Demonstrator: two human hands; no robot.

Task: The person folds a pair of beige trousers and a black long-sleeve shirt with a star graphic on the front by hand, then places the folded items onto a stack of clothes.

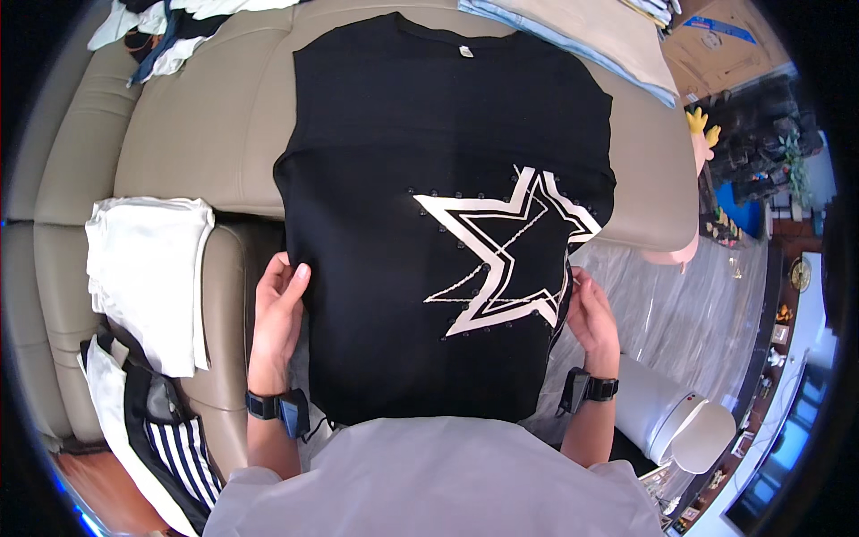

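Note:
A black sleeveless T-shirt (402, 268) with a white star design and small dark studs lies spread before me. Its neckline is at the far end on the sofa, and its lower part reaches my lap. My left hand (278, 302) is at the shirt's left edge, thumb up, with the fabric between thumb and fingers. At the opposite edge, beside the star, my right hand (590, 309) pinches the side of the fabric; its fingertips are partly hidden by the cloth. Each wrist wears a dark strapped device.
Beige leather sofa (201, 134) under the shirt. Folded white clothing (151, 268) and striped clothing (178, 450) lie at left. Folded beige and light blue garments (604, 40) are at the far right, near a cardboard box (725, 47). A white bin (671, 416) stands on the floor at right.

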